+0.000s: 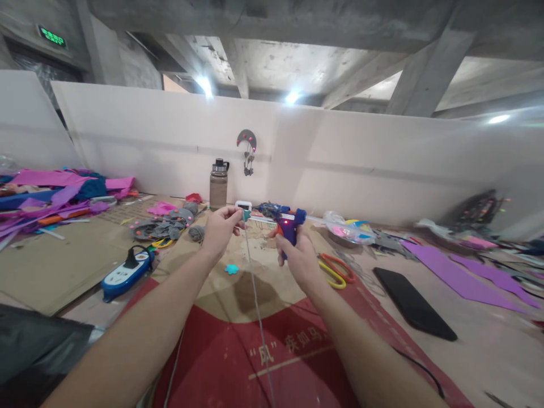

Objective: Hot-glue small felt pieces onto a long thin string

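Two bare arms reach forward over a table [476, 345] strewn with craft scraps. The right hand [297, 258] has its fingers closed round the grip of a blue glue gun [291, 218] (a red light glows on it, so it is probably hot), with the nozzle pointing left. The left hand [221, 226] pinches a small teal piece [245, 215] right at the nozzle, held in the air above the table. A thin line [257, 300], thread or wire, I cannot tell which, hangs down from it. With fingertips this near the tip, hot glue could burn them or drip onto the cardboard [259, 252] below. Scissors [335, 271] lie just beside the right wrist.
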Motion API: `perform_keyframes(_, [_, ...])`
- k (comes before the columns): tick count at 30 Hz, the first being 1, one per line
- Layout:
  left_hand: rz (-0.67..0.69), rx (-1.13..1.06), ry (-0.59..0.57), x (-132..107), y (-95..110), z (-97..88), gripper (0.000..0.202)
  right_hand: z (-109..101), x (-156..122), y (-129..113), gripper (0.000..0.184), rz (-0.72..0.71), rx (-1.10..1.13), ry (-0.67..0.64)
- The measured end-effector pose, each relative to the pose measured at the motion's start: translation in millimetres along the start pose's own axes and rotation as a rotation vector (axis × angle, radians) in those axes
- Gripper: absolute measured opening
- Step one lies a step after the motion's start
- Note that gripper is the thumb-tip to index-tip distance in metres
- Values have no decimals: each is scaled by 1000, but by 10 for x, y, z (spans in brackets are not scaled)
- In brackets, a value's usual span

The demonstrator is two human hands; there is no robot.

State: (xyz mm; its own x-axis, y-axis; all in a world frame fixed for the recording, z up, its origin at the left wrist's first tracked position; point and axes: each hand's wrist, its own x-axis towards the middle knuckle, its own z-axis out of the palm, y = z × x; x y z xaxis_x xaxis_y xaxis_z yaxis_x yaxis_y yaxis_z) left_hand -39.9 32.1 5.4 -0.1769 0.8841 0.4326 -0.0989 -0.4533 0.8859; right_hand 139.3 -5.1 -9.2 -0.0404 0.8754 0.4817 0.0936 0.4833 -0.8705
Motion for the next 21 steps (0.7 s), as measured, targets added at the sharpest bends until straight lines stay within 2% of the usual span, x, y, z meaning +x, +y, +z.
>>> perform_keyframes(3, [35,88,41,-11,14,2,27,-37,85,122,25,166,115,4])
perform_keyframes(5, [118,213,86,-31,38,12,23,-66,135,240,17,239,-24,26])
perform_keyframes(8, [247,352,107,-72,82,37,18,-107,160,411,11,206,-415,-41])
perform_keyframes(10, [265,387,76,-99,107,57,16,-133,148,479,12,153,-656,-73])
perform_keyframes(12, [274,420,51,-123,125,76,15,-159,137,491,13,112,-838,-47])
perform_keyframes(14, [317,464,39,-145,137,92,14,-173,141,444,12,74,-898,24])
perform_keyframes(15, [344,487,33,-156,140,99,13,-167,146,401,13,53,-854,56])
perform_keyframes(17, [393,535,14,-178,140,112,11,-118,151,287,16,7,-604,97])
perform_keyframes(19, [431,588,-14,-199,133,125,9,-20,136,159,20,20,-206,56])
perform_keyframes(21, [459,633,-46,-218,120,140,7,101,100,49,27,108,194,-10])
